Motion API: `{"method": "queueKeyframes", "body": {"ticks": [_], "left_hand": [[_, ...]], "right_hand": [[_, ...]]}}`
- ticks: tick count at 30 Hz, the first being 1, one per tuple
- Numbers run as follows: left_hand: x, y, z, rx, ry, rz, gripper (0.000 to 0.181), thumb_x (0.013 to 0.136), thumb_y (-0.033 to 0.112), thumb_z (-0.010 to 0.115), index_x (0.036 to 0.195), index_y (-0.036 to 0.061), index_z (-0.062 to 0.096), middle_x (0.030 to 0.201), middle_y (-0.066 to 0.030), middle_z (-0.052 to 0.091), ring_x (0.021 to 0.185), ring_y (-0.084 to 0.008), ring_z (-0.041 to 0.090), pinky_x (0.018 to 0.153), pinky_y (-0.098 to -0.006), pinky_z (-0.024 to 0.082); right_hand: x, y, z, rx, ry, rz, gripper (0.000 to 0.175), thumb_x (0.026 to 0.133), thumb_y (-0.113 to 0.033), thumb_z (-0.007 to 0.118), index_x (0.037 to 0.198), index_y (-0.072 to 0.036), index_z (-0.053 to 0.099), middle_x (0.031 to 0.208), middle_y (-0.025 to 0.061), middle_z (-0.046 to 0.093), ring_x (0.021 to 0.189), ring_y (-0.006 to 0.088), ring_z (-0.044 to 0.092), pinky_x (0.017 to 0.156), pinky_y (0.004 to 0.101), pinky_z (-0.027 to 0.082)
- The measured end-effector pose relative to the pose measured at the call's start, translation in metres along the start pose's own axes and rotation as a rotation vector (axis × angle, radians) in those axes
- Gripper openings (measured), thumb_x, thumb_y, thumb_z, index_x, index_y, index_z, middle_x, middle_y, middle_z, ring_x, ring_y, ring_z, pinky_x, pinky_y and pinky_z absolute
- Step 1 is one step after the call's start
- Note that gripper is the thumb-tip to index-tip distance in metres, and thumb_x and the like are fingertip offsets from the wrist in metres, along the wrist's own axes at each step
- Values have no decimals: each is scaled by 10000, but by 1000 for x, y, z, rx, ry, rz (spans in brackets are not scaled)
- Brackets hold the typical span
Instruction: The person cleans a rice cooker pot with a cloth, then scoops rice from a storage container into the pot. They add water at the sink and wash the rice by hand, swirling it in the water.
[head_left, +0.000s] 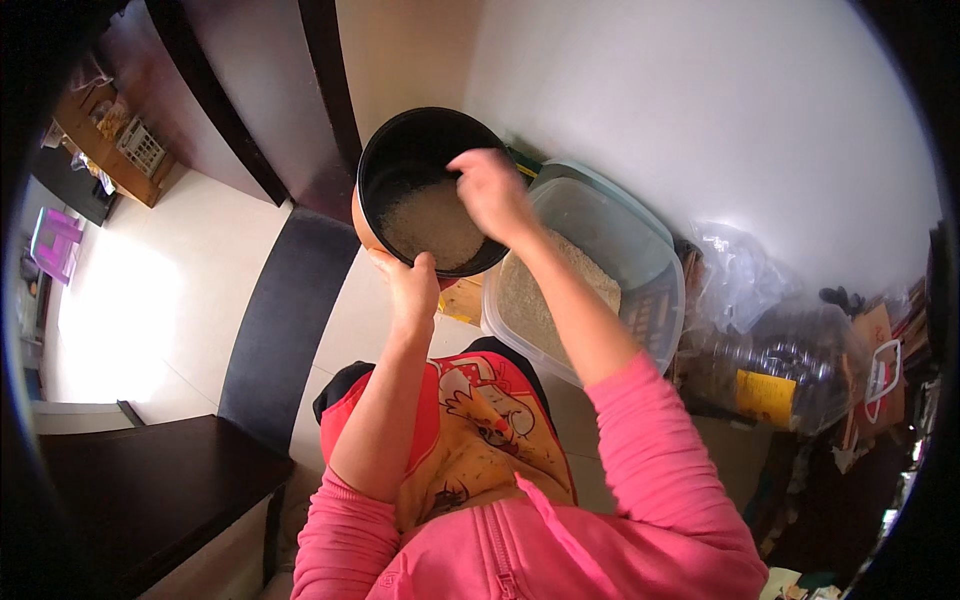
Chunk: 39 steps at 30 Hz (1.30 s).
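Note:
My left hand grips the near rim of a round pot, with the thumb on top of the edge. The pot has a dark inside and an orange-toned outer wall, and it is tilted towards me. Pale rice-like grains cover its bottom. Over the right side of the pot's opening is my right hand, blurred, with its fingers curled; whether they hold anything is not clear. Below my right forearm stands a translucent plastic bin with more of the same-looking grains inside.
A white wall rises behind the bin. To the right are clear plastic bags, one holding plastic bottles, and a cardboard carton. A dark door frame stands at left, above a black threshold strip. A dark tabletop lies lower left.

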<state>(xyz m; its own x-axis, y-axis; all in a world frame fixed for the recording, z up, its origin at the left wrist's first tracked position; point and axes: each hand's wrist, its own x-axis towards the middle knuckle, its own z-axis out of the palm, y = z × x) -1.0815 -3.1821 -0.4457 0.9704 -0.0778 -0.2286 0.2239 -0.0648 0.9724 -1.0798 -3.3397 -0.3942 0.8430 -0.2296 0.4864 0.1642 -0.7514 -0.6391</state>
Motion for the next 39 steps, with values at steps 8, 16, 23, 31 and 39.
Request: {"method": "queueKeyframes", "body": {"ticks": [8, 16, 23, 31, 39], "left_hand": [[8, -14, 0, -98, 47, 71, 732, 764, -47, 415, 1358, 192, 60, 1252, -202, 348, 941, -347, 596, 605, -372, 599], [-8, 19, 3, -292, -43, -48, 651, 753, -41, 429, 1309, 120, 132, 1193, -218, 403, 886, -354, 612, 601, -386, 604], [-13, 25, -3, -303, -90, -74, 614, 735, -52, 406, 1283, 99, 173, 1186, -215, 410, 887, -366, 613, 624, -398, 602], [-18, 28, -8, -308, -75, -62, 575, 732, -50, 400, 1252, 65, 185, 1166, -227, 415, 892, -371, 612, 642, -420, 600], [-20, 26, -18, -370, -133, -164, 509, 738, -39, 395, 1205, 37, 207, 1142, -242, 428, 839, -387, 619, 606, -423, 599]], "right_hand": [[10, -7, -7, 812, -348, 418, 322, 963, -156, 379, 1217, 15, 478, 1264, 143, 499, 1181, 229, 473, 987, 370, 393], [-2, 8, -8, -127, -186, -195, 163, 805, -107, 559, 934, -66, 650, 1078, 101, 628, 996, 257, 597, 869, 341, 469], [1, 67, -86, -282, 107, 67, 192, 731, -183, 594, 895, -96, 644, 952, 102, 629, 932, 296, 577, 803, 399, 468], [-65, 156, -170, -861, -135, 551, 302, 800, -119, 522, 1093, -160, 580, 1039, 94, 605, 989, 306, 566, 798, 422, 471], [-14, 106, -239, -1190, 278, 187, 295, 837, -98, 498, 1107, -184, 581, 990, 59, 612, 847, 303, 593, 691, 447, 485]]}}
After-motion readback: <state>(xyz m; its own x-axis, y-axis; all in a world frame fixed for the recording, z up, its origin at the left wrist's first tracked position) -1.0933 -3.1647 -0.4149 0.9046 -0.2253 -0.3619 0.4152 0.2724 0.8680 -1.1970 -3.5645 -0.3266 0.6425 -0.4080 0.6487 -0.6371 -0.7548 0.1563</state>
